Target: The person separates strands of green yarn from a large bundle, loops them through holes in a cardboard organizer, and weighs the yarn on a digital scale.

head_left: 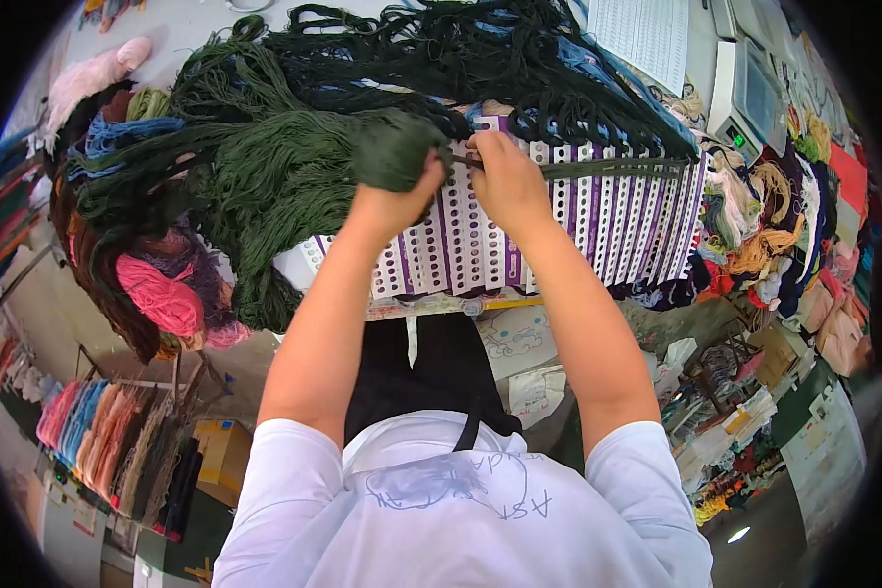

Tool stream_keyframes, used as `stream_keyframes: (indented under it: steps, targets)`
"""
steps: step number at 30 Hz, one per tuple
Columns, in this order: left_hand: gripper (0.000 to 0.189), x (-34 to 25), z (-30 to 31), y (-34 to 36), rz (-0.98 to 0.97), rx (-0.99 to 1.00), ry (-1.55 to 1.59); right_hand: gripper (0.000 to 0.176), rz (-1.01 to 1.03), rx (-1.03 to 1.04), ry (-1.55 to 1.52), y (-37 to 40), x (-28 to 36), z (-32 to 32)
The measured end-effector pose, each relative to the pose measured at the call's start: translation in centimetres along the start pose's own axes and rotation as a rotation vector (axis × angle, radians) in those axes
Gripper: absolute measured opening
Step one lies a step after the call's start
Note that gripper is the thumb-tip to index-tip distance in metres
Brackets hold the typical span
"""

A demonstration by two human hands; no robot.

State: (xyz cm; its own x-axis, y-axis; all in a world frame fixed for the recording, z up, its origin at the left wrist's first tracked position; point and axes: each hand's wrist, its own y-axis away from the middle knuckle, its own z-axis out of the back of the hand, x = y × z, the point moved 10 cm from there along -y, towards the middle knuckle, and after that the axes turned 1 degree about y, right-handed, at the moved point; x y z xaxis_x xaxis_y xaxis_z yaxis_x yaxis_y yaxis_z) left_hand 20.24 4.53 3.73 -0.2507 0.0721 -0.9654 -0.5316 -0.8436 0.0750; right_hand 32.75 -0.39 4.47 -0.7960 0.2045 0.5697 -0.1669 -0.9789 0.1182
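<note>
My left hand [402, 196] is closed around a thick bunch of dark green yarn [294, 157], whose strands spread out to the left over the table. Just to its right, my right hand [508, 181] is closed, pinching a thin dark green strand [608, 170]. That strand runs rightward from the hand. It lies across a row of white and purple cards with punched holes [549, 211], spread side by side beneath both hands. Behind the hands, darker green and black hanks [382, 59] are heaped along the cards' far ends.
Pink yarn [162, 294] hangs at the table's left edge, beside brown and blue hanks. A digital scale [750, 93] and a printed sheet [640, 37] sit at the back right. Mixed yarn [755, 230] is piled at the right. Coloured hanks hang on a rack [113, 431] lower left.
</note>
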Motion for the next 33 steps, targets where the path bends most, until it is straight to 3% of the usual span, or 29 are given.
stream_keyframes:
  steps: [1, 3, 4, 6, 8, 9, 11, 13, 14, 16, 17, 19, 20, 21, 23, 24, 25, 26, 27, 28, 29, 33]
  targets:
    - [0.017, -0.5, 1.9, 0.1, -0.013, -0.045, -0.004, 0.024, -0.054, 0.044, 0.006, -0.1, -1.4, -1.3]
    - [0.028, 0.9, 5.5, 1.0, 0.215, -0.073, 0.355, 0.023, -0.17, 0.101, 0.03, -0.4, -3.1, -3.0]
    - [0.03, 0.0, 8.0, 1.3, 0.246, -0.102, 0.323, 0.023, -0.177, 0.097, 0.025, -0.5, -3.0, -3.2]
    - [0.011, 1.3, 14.3, 3.3, 0.403, -0.318, 0.45, 0.022, -0.245, 0.081, 0.079, -0.7, -3.4, -3.3]
    - [0.008, 1.9, 20.0, 4.7, 0.545, -0.512, 0.646, 0.016, -0.269, 0.081, 0.084, -0.7, -3.5, -3.5]
    - [0.008, 1.3, 21.2, 4.0, 0.481, -0.418, 0.755, 0.015, -0.281, 0.071, 0.098, -0.8, -3.5, -3.5]
    - [0.007, 0.0, 23.0, 3.1, 0.472, -0.453, 0.667, 0.014, -0.293, 0.058, 0.113, -0.8, -3.6, -3.6]
    - [0.014, 1.0, 28.1, 3.1, 0.506, -0.752, 0.727, 0.013, -0.272, 0.038, 0.129, -0.7, -3.5, -3.5]
    - [0.012, 1.1, 30.1, 1.2, 0.313, -0.453, 0.893, 0.013, -0.269, 0.033, 0.128, -0.6, -3.4, -3.5]
    - [0.011, -0.4, 32.2, 0.5, 0.313, -0.603, 0.728, 0.013, -0.271, 0.038, 0.138, -0.7, -3.2, -3.3]
    - [0.019, -1.4, 33.3, 0.4, 0.292, -0.735, 0.603, 0.013, -0.269, 0.026, 0.141, -0.6, -3.1, -3.1]
    - [0.034, -4.7, 31.6, 0.6, 0.312, -0.624, 0.429, 0.014, -0.184, -0.054, 0.097, -0.1, -2.6, -2.6]
    - [0.045, -5.1, 30.8, 0.7, 0.292, -0.564, 0.517, 0.016, -0.097, -0.129, 0.01, 0.3, -1.2, -1.3]
    - [0.006, -5.4, 30.0, 1.3, 0.269, -0.547, 0.63, 0.019, -0.088, -0.186, -0.048, 0.7, -0.4, -0.5]
    - [0.009, -7.6, 26.3, 1.8, 0.15, -0.287, 1.082, 0.02, -0.103, -0.236, -0.213, 0.8, 4.1, 2.4]
    - [0.007, -9.8, 23.7, 2.3, 0.078, -0.059, 1.298, 0.017, -0.088, -0.259, -0.306, 0.7, 6.8, 3.7]
    - [0.014, -11.7, 22.4, 3.1, -0.007, 0.058, 1.388, 0.015, -0.077, -0.28, -0.394, 0.6, 9.2, 5.0]
    - [0.035, -13.2, 21.2, 3.6, -0.165, 0.197, 1.408, 0.012, -0.07, -0.266, -0.526, 0.2, 11.8, 6.0]
    - [0.059, -14.3, 19.9, 4.2, -0.222, 0.3, 1.451, 0.012, -0.055, -0.224, -0.687, -0.2, 14.3, 6.4]
    - [0.068, -15.4, 19.0, 4.6, -0.26, 0.306, 1.437, 0.013, -0.066, -0.109, -0.854, -0.4, 16.5, 5.9]
    - [0.077, -16.6, 18.1, 5.0, -0.3, 0.317, 1.43, 0.02, 0.013, -0.004, -0.825, -0.7, 19.2, 6.2]
    - [0.082, -17.7, 16.0, 5.5, -0.412, 0.403, 1.217, 0.025, 0.011, 0.297, -0.801, -0.6, 23.5, 3.1]
